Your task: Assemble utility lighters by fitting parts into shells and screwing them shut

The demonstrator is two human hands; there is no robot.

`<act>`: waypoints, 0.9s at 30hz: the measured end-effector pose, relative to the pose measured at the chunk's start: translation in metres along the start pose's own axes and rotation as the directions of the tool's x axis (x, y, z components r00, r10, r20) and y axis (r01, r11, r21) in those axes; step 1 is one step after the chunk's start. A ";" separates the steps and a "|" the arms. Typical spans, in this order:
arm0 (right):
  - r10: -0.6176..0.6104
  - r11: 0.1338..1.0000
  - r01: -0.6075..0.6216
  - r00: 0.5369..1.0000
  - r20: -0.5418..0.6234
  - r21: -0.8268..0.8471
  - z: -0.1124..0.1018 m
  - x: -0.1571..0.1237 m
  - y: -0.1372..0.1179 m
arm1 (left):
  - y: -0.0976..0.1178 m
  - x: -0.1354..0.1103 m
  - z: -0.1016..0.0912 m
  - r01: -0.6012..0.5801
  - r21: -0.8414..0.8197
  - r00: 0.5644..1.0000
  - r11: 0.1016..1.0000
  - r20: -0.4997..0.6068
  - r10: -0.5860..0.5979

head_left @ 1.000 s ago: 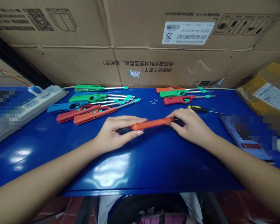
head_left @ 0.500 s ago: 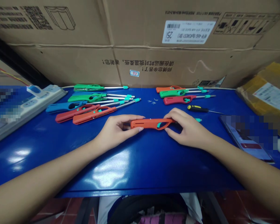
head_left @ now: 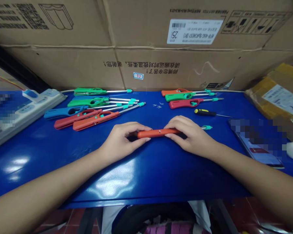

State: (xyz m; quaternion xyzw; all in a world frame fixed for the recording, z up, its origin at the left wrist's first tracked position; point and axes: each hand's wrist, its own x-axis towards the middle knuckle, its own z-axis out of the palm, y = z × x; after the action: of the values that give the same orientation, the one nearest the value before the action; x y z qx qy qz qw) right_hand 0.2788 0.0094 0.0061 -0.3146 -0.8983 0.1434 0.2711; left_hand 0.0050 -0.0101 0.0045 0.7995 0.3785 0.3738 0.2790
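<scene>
An orange long-nosed gas lighter point(head_left: 153, 133) lies crosswise between my hands, its narrow edge turned up. My left hand point(head_left: 123, 138) pinches the butt end of its handle between thumb and fingers. Toward the trigger end, my right hand point(head_left: 185, 131) grips it and hides the trigger and most of the metal tube. Only the green tip point(head_left: 206, 127) shows beyond my right fingers. Behind my left hand lies a group of similar lighters, among them an orange one point(head_left: 88, 122) and a blue one point(head_left: 64, 112).
At the back right lie a red lighter point(head_left: 183, 103), a green one and an orange one. A black-and-yellow screwdriver point(head_left: 206, 112) and a phone point(head_left: 265, 154) are to the right. A power strip point(head_left: 36, 105) stands left, a cardboard box point(head_left: 88, 52) behind. Several tiny slivers point(head_left: 158, 105) lie mid-table.
The orange lighter has been rolled about its length, from its broad side with the trigger showing to its narrow edge. My right hand has shifted left along it. The view has shifted slightly.
</scene>
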 end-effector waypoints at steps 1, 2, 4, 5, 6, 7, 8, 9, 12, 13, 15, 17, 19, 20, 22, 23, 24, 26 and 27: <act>-0.003 1.000 0.003 1.000 -0.003 -0.014 0.001 -0.001 -0.002 | 0.001 0.000 0.001 -0.023 0.016 1.000 1.000 0.000 0.023; -0.006 0.999 0.006 1.000 -0.010 -0.034 0.002 -0.001 -0.003 | 0.002 -0.001 0.001 -0.043 0.025 0.999 0.999 -0.005 0.043; -0.014 0.997 0.011 0.999 -0.029 -0.076 0.004 -0.003 -0.005 | 0.004 -0.002 0.002 -0.078 0.034 0.997 0.996 -0.015 0.079; -0.017 0.995 0.014 0.999 -0.039 -0.094 0.004 -0.003 -0.006 | 0.005 -0.002 0.002 -0.096 0.039 0.995 0.995 -0.022 0.097; -0.020 0.994 0.014 0.999 -0.049 -0.109 0.005 -0.003 -0.007 | 0.005 -0.002 0.002 -0.114 0.047 0.993 0.992 -0.030 0.116; -0.022 0.993 0.014 0.998 -0.060 -0.119 0.006 -0.003 -0.008 | 0.006 -0.002 0.002 -0.129 0.058 0.991 0.990 -0.038 0.132; -0.021 0.992 0.012 0.997 -0.070 -0.126 0.006 -0.003 -0.008 | 0.006 -0.002 0.002 -0.136 0.072 0.989 0.988 -0.045 0.140; -0.018 0.992 0.008 0.997 -0.076 -0.129 0.007 -0.003 -0.008 | 0.007 -0.002 0.002 -0.136 0.086 0.989 0.987 -0.051 0.141; -0.005 0.994 -0.002 0.998 -0.066 -0.107 0.008 -0.001 -0.008 | 0.007 -0.001 0.002 -0.117 0.107 0.991 0.987 -0.057 0.124; 0.000 0.996 -0.005 0.999 -0.055 -0.095 0.008 -0.001 -0.008 | 0.007 -0.001 0.002 -0.109 0.104 0.992 0.989 -0.056 0.115; 0.004 0.997 -0.007 0.999 -0.032 -0.073 0.008 0.000 -0.009 | 0.008 -0.002 0.002 -0.097 0.089 0.993 0.991 -0.058 0.102; -0.007 0.998 0.006 1.000 -0.011 -0.067 0.009 0.000 -0.011 | 0.010 -0.002 0.002 -0.089 0.074 0.993 0.993 -0.066 0.094; -0.025 0.996 0.025 1.000 0.000 -0.084 0.009 0.000 -0.014 | 0.012 -0.003 0.004 -0.095 0.066 0.993 0.993 -0.070 0.100; -0.027 0.995 0.027 1.000 0.005 -0.101 0.009 0.000 -0.015 | 0.013 -0.003 0.004 -0.097 0.064 0.993 0.993 -0.068 0.101; -0.004 0.991 0.006 1.000 0.012 -0.132 0.009 0.001 -0.017 | 0.013 -0.002 0.006 -0.089 0.065 0.994 0.994 -0.062 0.093; 0.017 0.990 -0.014 1.000 0.019 -0.139 0.008 0.002 -0.017 | 0.012 -0.002 0.006 -0.073 0.065 0.995 0.995 -0.058 0.076; 0.037 0.990 -0.033 0.999 0.023 -0.140 0.007 0.003 -0.016 | 0.011 -0.001 0.007 -0.044 0.060 0.997 0.997 -0.053 0.047; 0.066 0.989 -0.065 0.998 0.002 -0.136 0.002 0.005 -0.012 | 0.007 0.000 0.007 0.046 0.040 0.998 0.998 -0.044 -0.044; 0.075 0.987 -0.078 0.997 -0.028 -0.143 -0.002 0.006 -0.008 | 0.006 0.000 0.006 0.099 0.033 0.994 0.995 -0.041 -0.097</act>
State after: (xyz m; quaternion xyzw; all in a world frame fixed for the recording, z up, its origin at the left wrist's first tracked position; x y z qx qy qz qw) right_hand 0.2719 0.0070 0.0134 -0.3693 -0.8904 0.0850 0.2523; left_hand 0.0125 -0.0139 0.0052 0.7771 0.4292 0.3689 0.2754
